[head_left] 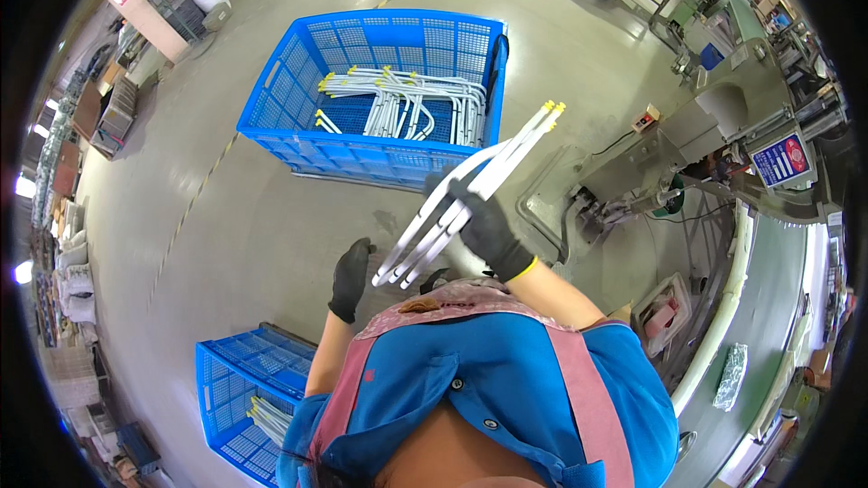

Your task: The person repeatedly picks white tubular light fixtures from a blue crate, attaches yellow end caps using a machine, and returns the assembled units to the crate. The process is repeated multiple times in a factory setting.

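Note:
My right hand [485, 228], in a black glove with a yellow cuff edge, is closed round a bundle of several white bent tubes [512, 161]. Yellow tips mark their far ends, and the near ends slant down toward my apron. My left hand [351, 280], also gloved in black, hangs apart to the left of the bundle with nothing visible in it; its fingers look stretched out. Ahead of me, a large blue mesh crate [393, 27] holds several similar tubes [398, 104] with yellow tips, stacked mostly toward its right side.
A second blue crate [244, 352] with tubes [269, 419] stands at my lower left. To my right is a grey machine [651, 163] with a footed base, beside a green conveyor belt [768, 325]. A plastic bin [667, 316] sits near the machine. A striped line [185, 217] crosses the floor.

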